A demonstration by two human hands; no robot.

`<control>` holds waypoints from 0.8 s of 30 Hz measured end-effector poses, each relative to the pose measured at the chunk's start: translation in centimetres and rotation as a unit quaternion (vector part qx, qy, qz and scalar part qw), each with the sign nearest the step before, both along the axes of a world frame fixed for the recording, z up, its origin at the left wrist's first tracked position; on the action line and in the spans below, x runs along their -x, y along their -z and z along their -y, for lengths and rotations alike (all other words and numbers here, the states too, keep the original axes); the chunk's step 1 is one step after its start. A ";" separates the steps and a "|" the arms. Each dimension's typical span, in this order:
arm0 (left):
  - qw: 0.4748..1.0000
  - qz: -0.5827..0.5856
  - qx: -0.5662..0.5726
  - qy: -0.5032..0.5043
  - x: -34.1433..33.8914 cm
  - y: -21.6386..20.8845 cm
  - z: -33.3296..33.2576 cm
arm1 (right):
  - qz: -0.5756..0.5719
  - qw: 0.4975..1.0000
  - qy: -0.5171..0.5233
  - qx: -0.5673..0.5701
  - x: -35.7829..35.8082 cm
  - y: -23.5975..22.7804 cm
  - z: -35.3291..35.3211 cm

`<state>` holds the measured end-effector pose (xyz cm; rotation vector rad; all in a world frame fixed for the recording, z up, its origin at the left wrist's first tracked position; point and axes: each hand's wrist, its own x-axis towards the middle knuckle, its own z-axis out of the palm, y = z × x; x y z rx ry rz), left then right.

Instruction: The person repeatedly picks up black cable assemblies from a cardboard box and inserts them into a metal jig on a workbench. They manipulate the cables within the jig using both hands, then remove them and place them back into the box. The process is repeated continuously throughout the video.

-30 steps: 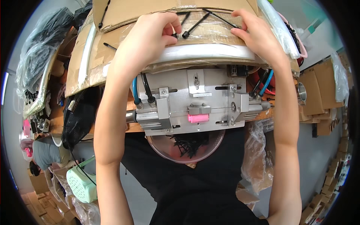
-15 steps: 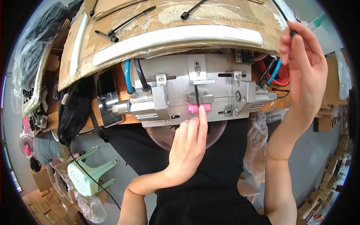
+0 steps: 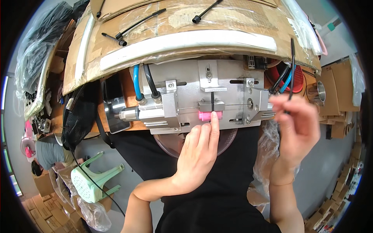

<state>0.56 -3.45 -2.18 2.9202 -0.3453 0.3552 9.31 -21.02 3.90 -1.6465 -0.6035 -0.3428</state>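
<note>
Before me is a metal fixture (image 3: pixel 194 85) with a clamp block at each side and a thin wire running across. A short black rod (image 3: pixel 212 101) stretches from its upper bracket over a small grey block (image 3: pixel 219 105) toward a pink cylinder (image 3: pixel 204 116). The index fingertip of my left hand (image 3: pixel 197 157) presses at the pink cylinder, by the rod's near end. Its other fingers bend loosely, gripping nothing; the thumb is hidden. My right hand (image 3: pixel 297 132), blurred, pinches a thin black rod (image 3: pixel 292 66) that points upward, right of the fixture.
Several black rods with knobbed ends, one a long rod (image 3: pixel 142 23), lie on plastic-wrapped cardboard (image 3: pixel 175 23) behind. Blue and black hoses (image 3: pixel 136 81) rise from both clamp blocks. A phone-like black slab (image 3: pixel 115 110) and a black mesh bag (image 3: pixel 79 120) sit left; a metal cup (image 3: pixel 319 93) stands right.
My right hand has come down and leftward toward the fixture, bringing the black rod with it. My left index finger stays at the pink cylinder. The whole view has shifted slightly.
</note>
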 end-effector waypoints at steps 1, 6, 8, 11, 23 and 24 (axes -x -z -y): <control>1.000 -0.014 0.001 0.002 0.1 -0.2 -0.1 | 0.029 0.997 -0.002 0.069 0.7 1.0 0.3; 0.993 0.060 0.090 0.048 -3.4 -4.8 -5.5 | 0.070 0.982 -0.016 0.175 4.3 5.7 -1.9; 0.979 0.186 0.045 -0.065 -8.8 -7.5 -8.0 | 0.081 0.973 0.004 0.214 4.4 7.5 -2.4; 0.983 0.172 -0.014 -0.053 -13.4 -9.0 -15.5 | 0.088 0.970 -0.034 0.224 4.6 8.4 -3.7; 0.994 0.075 0.079 0.004 -14.3 -9.4 -15.9 | 0.194 0.928 -0.036 0.317 -0.9 0.4 -4.4; 0.992 0.075 0.100 0.001 -13.8 -9.1 -15.9 | 0.226 0.925 0.001 0.306 -2.6 -0.9 -5.4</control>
